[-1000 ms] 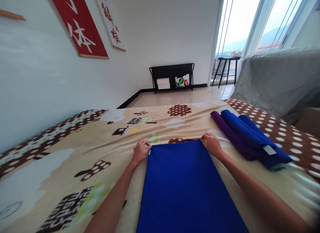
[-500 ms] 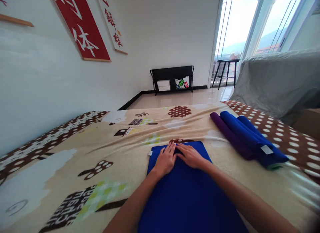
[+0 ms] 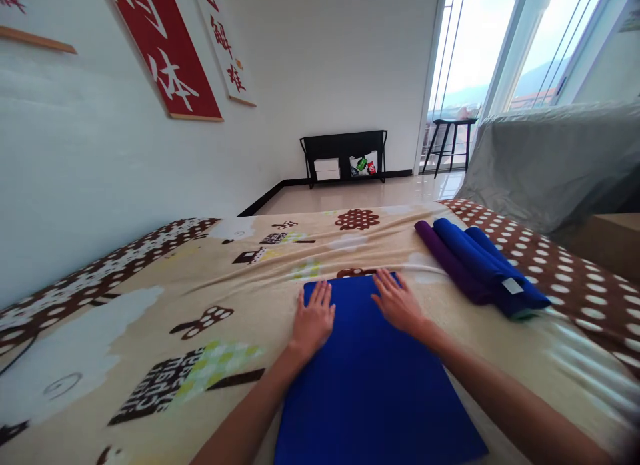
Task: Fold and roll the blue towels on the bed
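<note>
A flat blue cloth point(image 3: 370, 385) lies on the patterned bedspread point(image 3: 240, 398) in front of me, its lower end running out of the picture. My left hand point(image 3: 313, 322) rests palm down on its far left corner, fingers stretched out. On the far right corner lies my right hand point(image 3: 399, 302), flat too, with its fingers a little spread. Bare blue fabric shows between the two hands. To the right, apart from both hands, several rolled cloths lie side by side: a purple roll point(image 3: 450, 265) and blue rolls point(image 3: 475, 258), one with a white tag.
A brown polka-dot border point(image 3: 560, 272) edges the bedspread. Beyond the bed stand a low black shelf point(image 3: 345, 145) and a black stool point(image 3: 450, 138). A grey sheet point(image 3: 550, 158) covers something large at right, near a cardboard box point(image 3: 610, 245). Scrolls point(image 3: 175, 58) hang on the left wall.
My hands have moved apart from the middle of the blue cloth's far edge, the left one to the left corner and the right one to the right corner.
</note>
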The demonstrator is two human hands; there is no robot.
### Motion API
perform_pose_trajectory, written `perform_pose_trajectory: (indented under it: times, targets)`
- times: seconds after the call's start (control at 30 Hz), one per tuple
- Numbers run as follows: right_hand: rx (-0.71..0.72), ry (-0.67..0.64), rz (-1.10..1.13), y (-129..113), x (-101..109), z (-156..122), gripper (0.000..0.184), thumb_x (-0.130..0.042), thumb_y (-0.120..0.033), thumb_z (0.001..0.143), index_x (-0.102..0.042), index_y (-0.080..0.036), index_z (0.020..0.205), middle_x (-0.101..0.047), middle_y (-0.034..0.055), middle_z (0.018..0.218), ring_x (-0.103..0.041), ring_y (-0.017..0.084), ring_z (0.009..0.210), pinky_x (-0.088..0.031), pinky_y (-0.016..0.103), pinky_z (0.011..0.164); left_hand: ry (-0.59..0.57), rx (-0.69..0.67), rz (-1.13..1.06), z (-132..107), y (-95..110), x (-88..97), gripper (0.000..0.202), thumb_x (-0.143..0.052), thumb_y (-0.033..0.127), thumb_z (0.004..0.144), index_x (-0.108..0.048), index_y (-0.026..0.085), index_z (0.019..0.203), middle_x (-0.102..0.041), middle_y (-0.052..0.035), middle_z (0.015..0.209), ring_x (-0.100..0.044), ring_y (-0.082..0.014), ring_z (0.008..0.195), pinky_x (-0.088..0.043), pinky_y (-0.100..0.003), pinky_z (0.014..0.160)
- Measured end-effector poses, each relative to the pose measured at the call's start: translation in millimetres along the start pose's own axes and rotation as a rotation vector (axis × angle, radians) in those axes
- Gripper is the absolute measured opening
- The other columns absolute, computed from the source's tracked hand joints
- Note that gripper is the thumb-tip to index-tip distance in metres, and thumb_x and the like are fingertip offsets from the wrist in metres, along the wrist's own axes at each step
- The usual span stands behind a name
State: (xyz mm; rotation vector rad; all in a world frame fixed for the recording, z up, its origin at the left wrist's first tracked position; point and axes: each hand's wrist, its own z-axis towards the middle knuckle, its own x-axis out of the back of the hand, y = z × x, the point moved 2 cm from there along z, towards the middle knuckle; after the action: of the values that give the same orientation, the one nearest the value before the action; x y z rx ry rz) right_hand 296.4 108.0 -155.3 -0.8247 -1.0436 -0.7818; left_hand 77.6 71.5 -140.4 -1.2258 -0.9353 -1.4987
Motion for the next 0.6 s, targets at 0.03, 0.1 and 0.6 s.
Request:
perform_pose_trajectory:
  times: [0.03,0.1,0.6]
  targets:
    - [0.037,-0.010,0.010,-16,-1,-13,0.058,-0.024,-0.043,0.102,-0.032,-0.014,0.152,-0.022,0.0106,0.158,-0.015,0.022,0.149,-0.013,0.048,0.121,-0.010,-0.046,-0.009,-13,15,1.4,0.055,-0.028,0.031,0.100,-0.026,0.017,0.153,-0.024,-0.0090,0.160,-0.019,-0.0214,0.149,-0.012,-0.053,0.121]
    - [0.110,-0.043,0.032,-35,-1,-46,0.057,-0.028,-0.047,0.102,-0.034,-0.021,0.151,-0.027,0.0061,0.157,-0.023,0.019,0.147,-0.023,0.043,0.120,-0.047,-0.143,-0.033,-46,31,2.6,0.056,-0.031,0.038,0.100,-0.024,0.023,0.153,-0.027,-0.0038,0.160,-0.024,-0.0178,0.148,-0.023,-0.044,0.120]
    - [0.289,0.055,0.010,-91,27,-178,0.068,-0.046,-0.028,0.095,-0.017,-0.023,0.156,-0.028,0.0057,0.155,-0.035,0.023,0.141,-0.041,0.042,0.111,0.199,-0.391,0.202,-168,74,28.4,0.062,-0.042,0.036,0.095,-0.029,0.016,0.151,-0.040,-0.0052,0.153,-0.043,-0.0201,0.138,-0.042,-0.036,0.104]
